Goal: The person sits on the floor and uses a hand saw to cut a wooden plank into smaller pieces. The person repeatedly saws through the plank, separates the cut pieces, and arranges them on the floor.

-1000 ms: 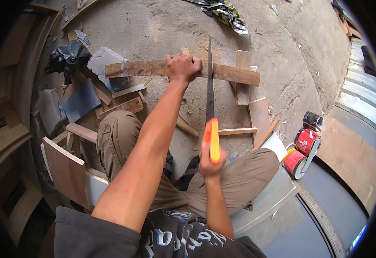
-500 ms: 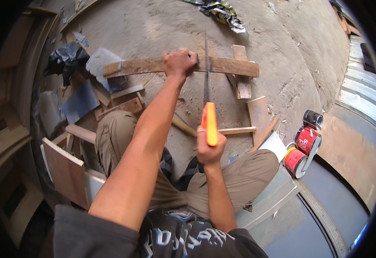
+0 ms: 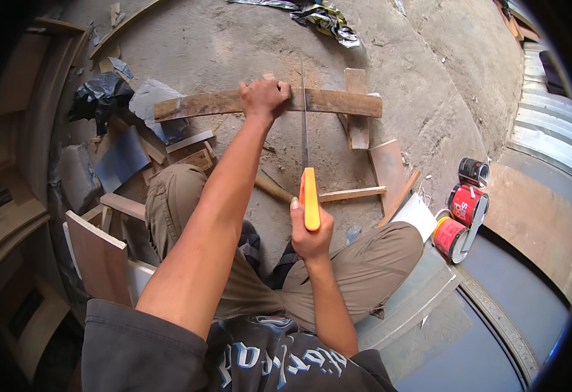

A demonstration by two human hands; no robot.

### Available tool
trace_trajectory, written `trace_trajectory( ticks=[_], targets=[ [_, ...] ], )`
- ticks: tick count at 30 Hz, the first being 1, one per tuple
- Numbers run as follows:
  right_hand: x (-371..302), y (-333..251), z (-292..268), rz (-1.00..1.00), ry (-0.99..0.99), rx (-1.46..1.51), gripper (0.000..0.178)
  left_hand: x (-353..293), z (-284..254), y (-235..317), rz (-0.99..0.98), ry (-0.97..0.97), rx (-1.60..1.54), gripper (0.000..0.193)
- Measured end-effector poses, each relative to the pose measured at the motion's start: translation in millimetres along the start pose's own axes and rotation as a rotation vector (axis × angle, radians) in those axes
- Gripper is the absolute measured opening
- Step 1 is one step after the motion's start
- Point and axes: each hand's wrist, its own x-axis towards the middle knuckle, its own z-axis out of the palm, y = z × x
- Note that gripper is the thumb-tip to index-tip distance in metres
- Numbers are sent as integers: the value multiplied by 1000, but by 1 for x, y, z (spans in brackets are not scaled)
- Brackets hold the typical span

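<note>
From the head view, looking down, the person sits on a rough, dusty concrete floor point(image 3: 234, 46) with knees spread, in khaki trousers. The left hand point(image 3: 263, 98) presses flat on a long, weathered wooden plank point(image 3: 198, 104) that lies crosswise ahead, its fingers curled over the far edge and holding the board down. The plank is grey-brown and rough-grained, and its right part rests on a short upright block of pale wood point(image 3: 358, 121). The right hand point(image 3: 310, 235) is clenched around the bright orange, smooth plastic handle of a handsaw point(image 3: 308, 196); its thin, dull steel blade runs straight away from the body and meets the plank just right of the left hand, standing on edge in the wood. Near the saw a slim pale batten point(image 3: 354, 193) lies on the floor, and a flat brown board point(image 3: 388, 166) lies just beyond it. To the right three round metal tins point(image 3: 466, 206), red and black, lie on their sides close together. To the left sits a heap of offcuts, a crumpled black plastic bag point(image 3: 100, 95) and a grey stone-like slab point(image 3: 149, 101). A crinkled foil wrapper point(image 3: 319, 14) lies at the top.
</note>
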Motion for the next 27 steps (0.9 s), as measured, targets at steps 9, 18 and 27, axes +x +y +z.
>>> trace_trajectory(
  ticks=[9, 18, 27],
  targets=[
    [-5, 19, -12, 118, -16, 171, 22, 7, -8, -19, 56, 4, 8, 55],
    [11, -39, -5, 108, 11, -124, 27, 8, -20, -16, -3, -131, -20, 56],
    [42, -33, 5, 23, 99, -130, 25, 14, -17, -13, 33, -84, -30, 55]
  ],
)
